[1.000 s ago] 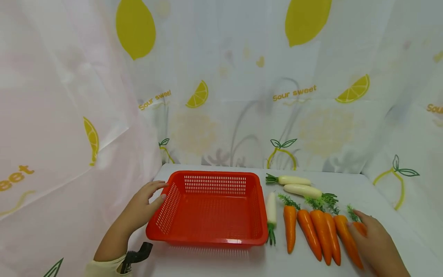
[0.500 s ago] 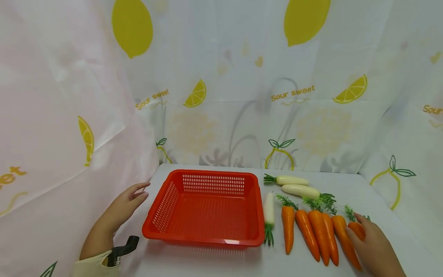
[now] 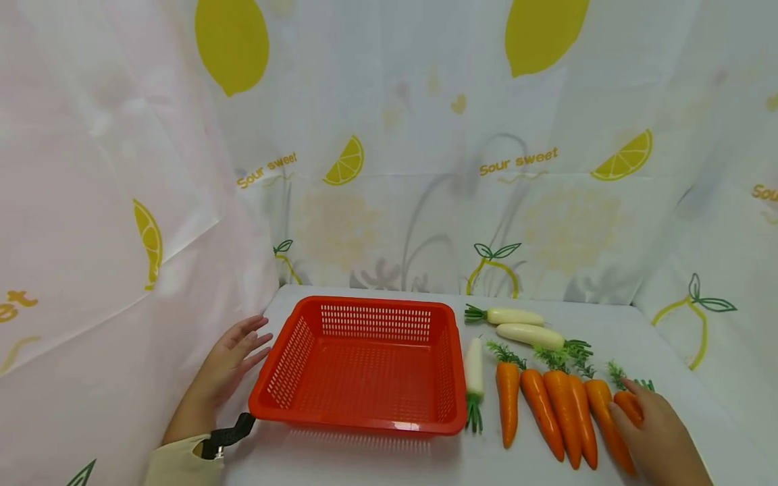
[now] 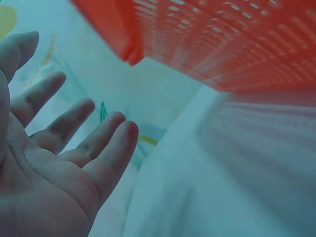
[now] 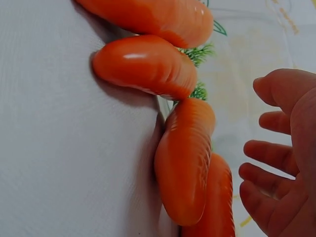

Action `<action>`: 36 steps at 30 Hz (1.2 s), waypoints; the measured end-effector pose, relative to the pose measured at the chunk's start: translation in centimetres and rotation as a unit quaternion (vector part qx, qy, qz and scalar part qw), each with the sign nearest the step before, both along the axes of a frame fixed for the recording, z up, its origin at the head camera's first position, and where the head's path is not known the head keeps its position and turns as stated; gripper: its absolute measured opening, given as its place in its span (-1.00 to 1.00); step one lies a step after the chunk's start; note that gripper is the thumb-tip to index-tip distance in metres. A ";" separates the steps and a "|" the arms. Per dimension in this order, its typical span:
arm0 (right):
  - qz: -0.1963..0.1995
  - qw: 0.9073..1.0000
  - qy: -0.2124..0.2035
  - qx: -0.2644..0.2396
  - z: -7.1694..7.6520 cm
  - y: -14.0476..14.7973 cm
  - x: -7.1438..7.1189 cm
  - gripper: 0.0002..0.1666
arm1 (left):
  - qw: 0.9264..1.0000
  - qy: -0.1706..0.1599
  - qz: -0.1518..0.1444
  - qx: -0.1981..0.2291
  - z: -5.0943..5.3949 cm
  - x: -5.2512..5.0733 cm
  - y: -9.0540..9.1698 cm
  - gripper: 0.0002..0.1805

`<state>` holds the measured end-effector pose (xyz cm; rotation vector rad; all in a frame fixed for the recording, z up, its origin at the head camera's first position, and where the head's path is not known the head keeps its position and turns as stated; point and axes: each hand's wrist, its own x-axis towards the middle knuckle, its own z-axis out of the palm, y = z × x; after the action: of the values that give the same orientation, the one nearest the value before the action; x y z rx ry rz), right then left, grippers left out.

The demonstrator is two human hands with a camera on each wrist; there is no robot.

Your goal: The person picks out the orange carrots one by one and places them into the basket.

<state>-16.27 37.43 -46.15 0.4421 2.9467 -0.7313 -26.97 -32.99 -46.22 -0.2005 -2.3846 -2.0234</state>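
Note:
In the head view my left hand (image 3: 227,361) hovers just left of the red basket (image 3: 377,378), fingers spread and apart from its rim; the left wrist view shows the same hand (image 4: 59,163) with an upturned palm, holding nothing. At the right, my right hand (image 3: 659,432) hangs over the rightmost carrot (image 3: 629,407), partly hiding it. The right wrist view has the hand (image 5: 281,158) with loosely bent fingers, a gap between them and the carrots (image 5: 185,163). The basket holds nothing.
Several carrots (image 3: 565,412) lie side by side right of the basket. A white radish (image 3: 474,368) lies along the basket's right side, and two more radishes (image 3: 515,316) lie behind the carrots. A lemon-printed curtain (image 3: 389,223) stands behind the table (image 3: 365,466).
My left hand has moved left, away from the basket rim, and its fingers have spread. The right hand has stayed about where it was, beside the rightmost carrot.

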 end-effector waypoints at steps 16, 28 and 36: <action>0.023 0.999 -0.018 0.016 -0.2 0.2 0.5 0.02 | 0.989 -0.039 -0.130 0.063 -0.2 -0.3 2.8 -0.25; 0.044 0.998 -0.029 0.041 -0.5 1.0 0.6 -0.04 | 0.989 -0.018 -0.140 0.043 -0.6 -0.8 3.7 -0.24; 0.037 0.998 -0.043 0.040 -0.8 1.3 0.4 -0.01 | 0.987 -0.023 -0.147 0.055 -0.6 -0.2 4.6 -0.27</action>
<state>-15.86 38.74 -46.94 0.3588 2.9024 -0.5721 -27.21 -28.42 -46.84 -0.5384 -2.3821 -2.2967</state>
